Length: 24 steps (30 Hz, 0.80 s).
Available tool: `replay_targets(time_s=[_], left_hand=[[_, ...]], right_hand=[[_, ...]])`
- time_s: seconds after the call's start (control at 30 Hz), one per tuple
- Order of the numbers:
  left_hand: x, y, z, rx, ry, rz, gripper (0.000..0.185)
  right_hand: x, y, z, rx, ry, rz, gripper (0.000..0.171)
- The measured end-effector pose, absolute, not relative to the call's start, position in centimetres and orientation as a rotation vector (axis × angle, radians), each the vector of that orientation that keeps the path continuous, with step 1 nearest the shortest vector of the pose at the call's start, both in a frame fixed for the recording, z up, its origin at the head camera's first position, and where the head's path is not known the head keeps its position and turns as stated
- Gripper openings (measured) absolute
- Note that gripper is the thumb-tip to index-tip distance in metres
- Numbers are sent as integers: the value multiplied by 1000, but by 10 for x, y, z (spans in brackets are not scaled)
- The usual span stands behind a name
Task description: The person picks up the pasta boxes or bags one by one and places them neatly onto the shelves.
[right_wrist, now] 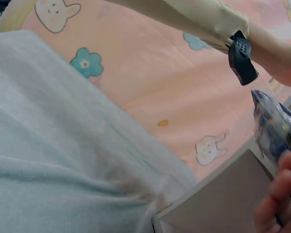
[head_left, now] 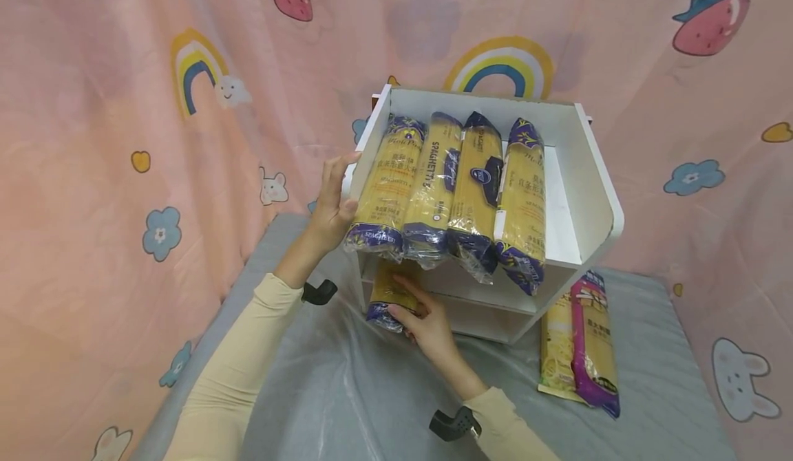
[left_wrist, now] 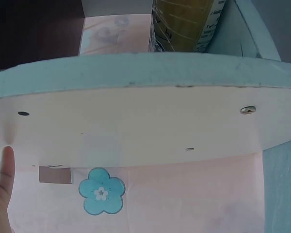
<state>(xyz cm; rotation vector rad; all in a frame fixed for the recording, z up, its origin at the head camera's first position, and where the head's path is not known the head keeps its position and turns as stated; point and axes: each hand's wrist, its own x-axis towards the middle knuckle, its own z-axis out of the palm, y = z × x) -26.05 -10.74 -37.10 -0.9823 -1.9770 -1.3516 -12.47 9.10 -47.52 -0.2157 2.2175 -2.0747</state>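
Observation:
A white shelf unit (head_left: 582, 193) stands on a grey-covered table. Four spaghetti packs (head_left: 452, 193) lie side by side on its top shelf, ends sticking out over the front. My left hand (head_left: 334, 199) rests against the unit's left side panel (left_wrist: 145, 126), fingers straight, thumb by the leftmost pack. In the left wrist view only its fingers (left_wrist: 1, 189) show at the left edge. My right hand (head_left: 427, 323) grips another spaghetti pack (head_left: 387, 292) at the mouth of the lower shelf. The right wrist view shows fingers (right_wrist: 276, 194) curled round that pack's dark blue end (right_wrist: 276, 128).
Two more pasta packs (head_left: 579, 344), one yellow and one magenta, lie on the table right of the shelf. A pink curtain (head_left: 124, 137) with rainbows and flowers hangs close behind and to both sides. The grey cover (head_left: 347, 392) lies under plastic film.

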Motion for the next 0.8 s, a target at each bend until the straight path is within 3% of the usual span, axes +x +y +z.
replay_targets(time_s=[0.3, 0.8], left_hand=[[-262, -107, -373, -982, -1974, -1344, 73], [-262, -108, -373, -985, -1972, -1335, 70]], right_hand=[[-118, 116, -490, -354, 2221, -2028, 49], [-95, 206, -481, -689, 2134, -1904, 38]])
